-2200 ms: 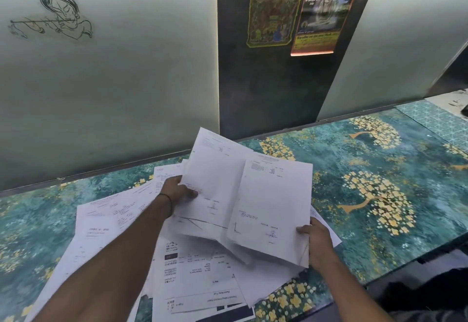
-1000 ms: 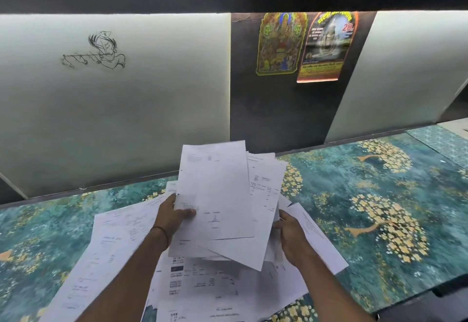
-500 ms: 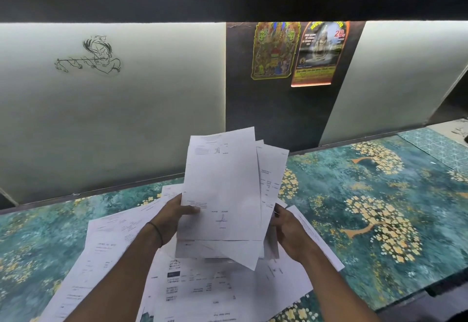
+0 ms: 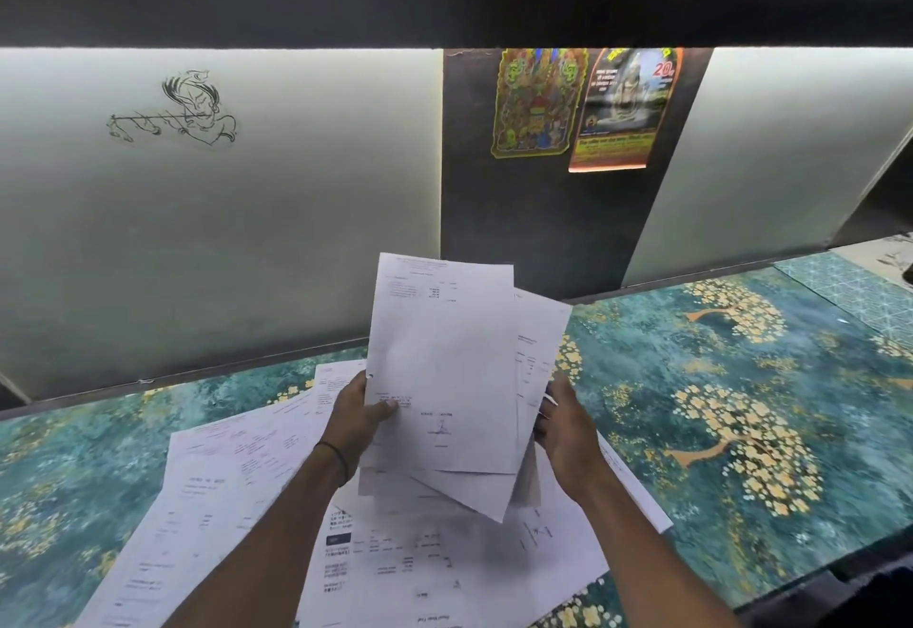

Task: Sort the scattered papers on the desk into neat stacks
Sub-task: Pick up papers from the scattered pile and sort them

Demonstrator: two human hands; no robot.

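Fingers and thumb of my left hand [image 4: 356,417] pinch the left edge of a raised sheaf of papers [image 4: 444,356], the thumb lying on the front sheet. My right hand [image 4: 568,435] curls round the right edge. I hold the sheaf nearly upright above the scattered papers [image 4: 237,479], which lie overlapped on the teal flowered desk [image 4: 741,370].

It looks like an office desk booth: white printed paper sheets [image 4: 222,479] cover a teal flower-patterned desk surface [image 4: 691,356], with pale partition panels [image 4: 247,232] behind.
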